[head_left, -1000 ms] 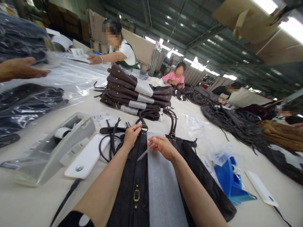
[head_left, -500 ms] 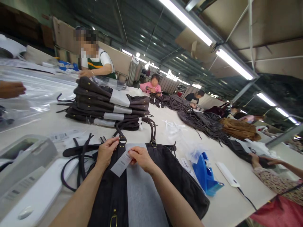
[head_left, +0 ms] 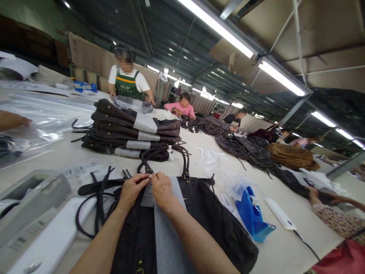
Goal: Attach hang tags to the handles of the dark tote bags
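A dark brown bag [head_left: 211,217] lies flat on the table in front of me, with a grey paper strip [head_left: 167,243] down its middle. My left hand [head_left: 131,189] and my right hand [head_left: 162,188] meet at the bag's top edge, by the base of its handle [head_left: 148,161]. Both pinch a small grey paper tag [head_left: 148,196] there, fingers closed. Loose dark straps [head_left: 94,190] lie just left of my left hand.
A stack of folded brown bags [head_left: 128,129] sits beyond. Grey tape dispenser [head_left: 31,201] at left, blue tape dispenser [head_left: 251,217] at right, white scanner-like device [head_left: 281,214] beside it. Clear plastic bags [head_left: 48,118] far left with another person's hand [head_left: 13,121]. Several co-workers stand or sit along the table.
My hands have come together at the bag's top edge. The tag moved from hanging loose between them to lying against the bag. The co-worker in the green apron straightened up.
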A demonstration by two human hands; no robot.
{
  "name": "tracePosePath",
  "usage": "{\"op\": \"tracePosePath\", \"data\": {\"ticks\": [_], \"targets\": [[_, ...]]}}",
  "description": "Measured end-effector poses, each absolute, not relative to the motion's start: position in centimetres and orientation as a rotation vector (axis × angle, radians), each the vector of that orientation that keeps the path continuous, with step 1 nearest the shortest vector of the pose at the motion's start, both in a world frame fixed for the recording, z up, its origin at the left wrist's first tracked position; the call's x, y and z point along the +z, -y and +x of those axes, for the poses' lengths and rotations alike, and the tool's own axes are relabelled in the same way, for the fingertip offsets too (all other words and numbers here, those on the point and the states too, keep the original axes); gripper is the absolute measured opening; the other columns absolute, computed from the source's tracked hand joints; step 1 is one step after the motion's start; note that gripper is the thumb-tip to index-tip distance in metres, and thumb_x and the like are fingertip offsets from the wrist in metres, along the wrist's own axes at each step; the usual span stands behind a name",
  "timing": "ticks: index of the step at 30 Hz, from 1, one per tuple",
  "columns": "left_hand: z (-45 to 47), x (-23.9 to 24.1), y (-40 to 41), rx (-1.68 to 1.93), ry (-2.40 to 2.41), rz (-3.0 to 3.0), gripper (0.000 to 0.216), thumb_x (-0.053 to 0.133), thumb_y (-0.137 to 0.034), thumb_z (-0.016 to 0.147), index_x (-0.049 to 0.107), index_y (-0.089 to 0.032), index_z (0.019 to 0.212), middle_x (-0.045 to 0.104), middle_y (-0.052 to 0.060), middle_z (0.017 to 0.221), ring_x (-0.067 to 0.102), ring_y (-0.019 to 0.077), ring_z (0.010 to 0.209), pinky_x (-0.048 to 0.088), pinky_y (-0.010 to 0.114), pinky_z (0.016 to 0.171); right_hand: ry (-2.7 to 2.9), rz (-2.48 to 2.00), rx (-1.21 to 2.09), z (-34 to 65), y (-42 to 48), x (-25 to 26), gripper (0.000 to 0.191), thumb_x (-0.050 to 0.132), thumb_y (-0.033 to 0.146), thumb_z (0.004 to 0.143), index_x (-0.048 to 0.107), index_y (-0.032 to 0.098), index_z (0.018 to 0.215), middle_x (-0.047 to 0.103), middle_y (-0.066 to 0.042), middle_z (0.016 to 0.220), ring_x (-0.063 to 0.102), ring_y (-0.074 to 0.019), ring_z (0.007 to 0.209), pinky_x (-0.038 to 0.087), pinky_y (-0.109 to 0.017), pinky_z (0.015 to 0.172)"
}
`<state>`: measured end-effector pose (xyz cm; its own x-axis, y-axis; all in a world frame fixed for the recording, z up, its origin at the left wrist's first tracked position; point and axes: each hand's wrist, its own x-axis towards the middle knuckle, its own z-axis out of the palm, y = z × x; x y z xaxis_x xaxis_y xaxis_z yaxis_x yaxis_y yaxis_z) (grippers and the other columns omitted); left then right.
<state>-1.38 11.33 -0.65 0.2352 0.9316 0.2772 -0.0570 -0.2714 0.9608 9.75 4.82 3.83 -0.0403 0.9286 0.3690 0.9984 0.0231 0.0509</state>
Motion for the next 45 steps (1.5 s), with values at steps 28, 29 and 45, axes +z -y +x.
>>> {"op": "tracePosePath", "data": {"ticks": [28,29,45], "targets": [[-0.6,-0.6,-10.9,1.188,-0.948,1.479,0.019,0.058,-0.033,0.068,0.063,-0.016,0.075,0.066,0.001,0.070,0.059,0.0140,0.066,0.044,0.024,0.063,0.845,-1.278,0.990,10.9,-7.2,1.9,0.023,0.064,0.032,0.058,0.060,0.015,0.072,0.061,0.000,0.065,0.050,-0.0086,0.054,0.036,-0.020,0.048],[-0.6,-0.6,-10.9,1.193,-0.950,1.508,0.019,0.057,-0.032,0.069,0.064,-0.016,0.076,0.066,0.001,0.072,0.059,0.0144,0.068,0.045,0.024,0.065,0.838,-1.270,1.000,10.9,-7.2,1.9,0.023,0.064,0.032,0.058,0.061,0.015,0.073,0.061,0.000,0.066,0.050,-0.0087,0.055,0.036,-0.020,0.048],[-0.6,-0.9,-11.0,1.170,-0.951,1.748,0.019,0.050,-0.029,0.074,0.065,-0.018,0.078,0.065,0.002,0.077,0.058,0.0155,0.075,0.044,0.026,0.073,0.871,-1.285,0.996,11.1,-7.2,1.4,0.024,0.061,0.036,0.060,0.058,0.016,0.073,0.057,0.001,0.064,0.045,-0.0079,0.054,0.036,-0.020,0.050]]}}
